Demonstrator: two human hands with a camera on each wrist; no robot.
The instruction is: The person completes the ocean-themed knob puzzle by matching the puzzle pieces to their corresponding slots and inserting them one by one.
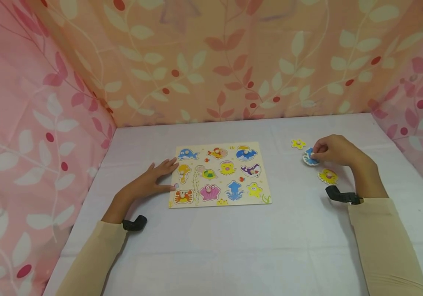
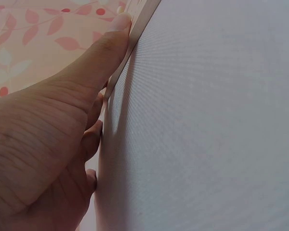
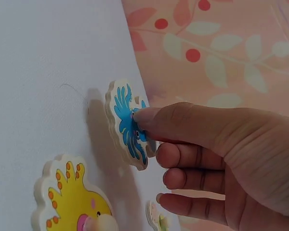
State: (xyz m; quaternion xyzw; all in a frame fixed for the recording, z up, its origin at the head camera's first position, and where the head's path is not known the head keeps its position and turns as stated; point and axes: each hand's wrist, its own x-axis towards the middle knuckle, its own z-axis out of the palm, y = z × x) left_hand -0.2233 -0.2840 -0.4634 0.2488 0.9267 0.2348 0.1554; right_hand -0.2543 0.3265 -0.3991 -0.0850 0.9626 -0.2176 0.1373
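Note:
At the board's left edge my left hand (image 1: 152, 179) lies with fingers spread, its thumb (image 2: 116, 36) pressed on the edge in the left wrist view. The wooden puzzle board (image 1: 194, 162) carries sea-animal pictures, several with small knobs. Away to the right, my right hand (image 1: 335, 151) pinches a blue squid puzzle piece (image 3: 129, 122) between thumb and finger. The piece is tilted, its shadow falling on the cloth. Nearer the wrist lies a yellow octopus piece (image 1: 327, 176) with a pink knob, and a yellow starfish piece (image 1: 298, 143) lies on the far side.
A white cloth (image 1: 211, 242) covers the table. Floral curtains hang behind it (image 1: 196, 61) and at both sides, pink on the left. Black camera mounts (image 1: 134, 223) are strapped to both wrists.

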